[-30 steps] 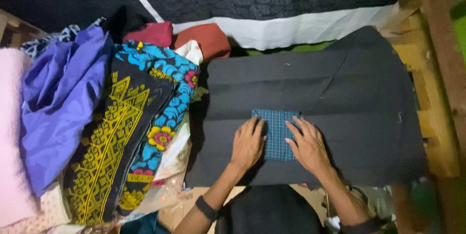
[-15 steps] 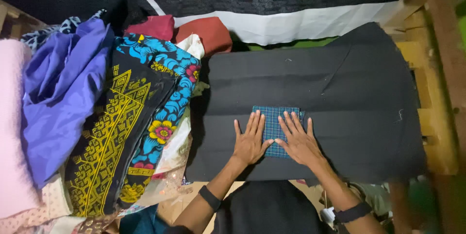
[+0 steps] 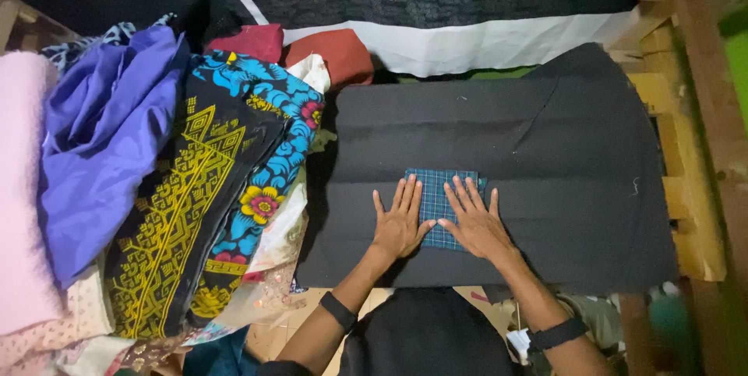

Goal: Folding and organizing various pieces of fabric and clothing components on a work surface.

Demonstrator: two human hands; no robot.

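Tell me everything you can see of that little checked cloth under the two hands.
The checked cloth is a small, folded, roughly square piece of woven-looking fabric, blue-green with a fine dark grid. It lies flat on the black cloth that covers the work surface, near its front edge. The left hand presses on its left side and the right hand on its right, fingers spread flat, so only its middle strip and top edge show.

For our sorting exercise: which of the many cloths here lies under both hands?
The small blue-green checked cloth, folded square on the black cloth; the left hand and right hand press it flat.
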